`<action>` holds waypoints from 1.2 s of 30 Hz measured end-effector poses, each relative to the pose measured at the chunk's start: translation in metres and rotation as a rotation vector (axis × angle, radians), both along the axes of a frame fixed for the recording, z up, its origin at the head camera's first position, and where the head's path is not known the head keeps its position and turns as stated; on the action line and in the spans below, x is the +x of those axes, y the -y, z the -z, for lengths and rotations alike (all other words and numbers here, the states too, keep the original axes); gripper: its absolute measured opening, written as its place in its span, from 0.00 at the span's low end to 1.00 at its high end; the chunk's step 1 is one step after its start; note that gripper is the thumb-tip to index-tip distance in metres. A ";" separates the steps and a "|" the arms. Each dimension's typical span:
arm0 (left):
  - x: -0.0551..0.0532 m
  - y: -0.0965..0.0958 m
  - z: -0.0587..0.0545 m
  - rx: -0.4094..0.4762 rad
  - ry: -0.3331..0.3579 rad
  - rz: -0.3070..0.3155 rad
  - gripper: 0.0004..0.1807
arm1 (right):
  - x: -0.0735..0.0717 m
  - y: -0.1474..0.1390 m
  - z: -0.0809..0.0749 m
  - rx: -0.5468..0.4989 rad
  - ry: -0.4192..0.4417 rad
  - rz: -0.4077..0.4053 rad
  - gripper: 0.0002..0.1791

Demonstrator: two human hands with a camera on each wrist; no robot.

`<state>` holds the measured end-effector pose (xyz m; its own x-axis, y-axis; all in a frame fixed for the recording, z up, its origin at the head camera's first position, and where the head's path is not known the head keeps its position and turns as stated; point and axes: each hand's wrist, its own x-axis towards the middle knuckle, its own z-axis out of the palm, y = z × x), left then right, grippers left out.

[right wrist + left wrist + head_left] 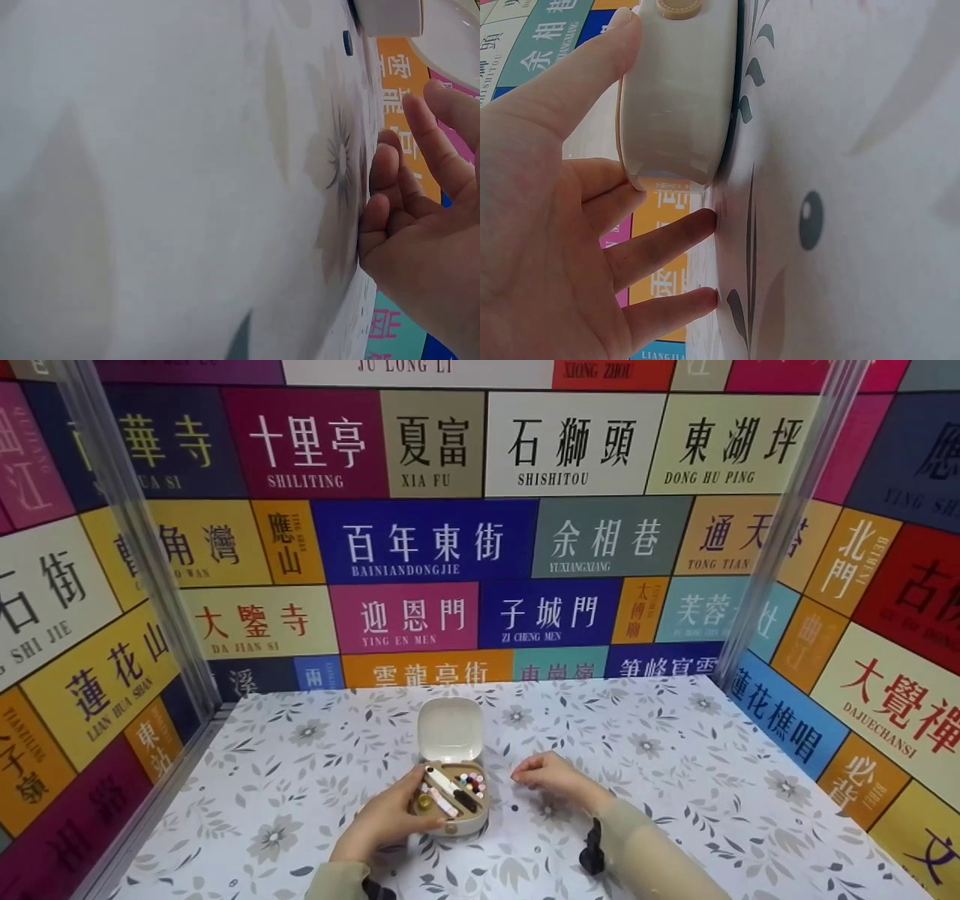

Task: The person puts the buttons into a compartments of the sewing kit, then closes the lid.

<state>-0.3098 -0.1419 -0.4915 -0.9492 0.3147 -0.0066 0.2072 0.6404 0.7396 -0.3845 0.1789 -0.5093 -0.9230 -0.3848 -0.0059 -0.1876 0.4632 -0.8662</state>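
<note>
A small cream-white box stands on the table, its rounded lid raised at the back. Inside, a white and black stick lies slantwise across the middle, next to a pale pink stick. Small coloured beads fill the right compartment, and a round gold piece sits at the left. My left hand holds the box by its left side, thumb at the front rim; the box wall shows close in the left wrist view. My right hand rests right of the box, fingers loosely curled around nothing.
A white floral cloth covers the table. Colourful panels with printed characters rise behind and on both sides, with clear upright posts at the corners. The box's side shows at the top of the right wrist view.
</note>
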 end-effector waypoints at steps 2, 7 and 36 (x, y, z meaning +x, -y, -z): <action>0.000 -0.001 0.000 0.001 0.005 -0.003 0.61 | 0.000 -0.003 0.002 -0.005 0.033 -0.019 0.12; -0.001 -0.002 0.001 -0.007 0.007 0.001 0.60 | 0.001 -0.008 0.005 -0.027 0.103 -0.081 0.12; -0.001 0.000 -0.001 0.001 0.027 0.006 0.60 | 0.007 0.004 0.003 0.041 0.057 -0.170 0.12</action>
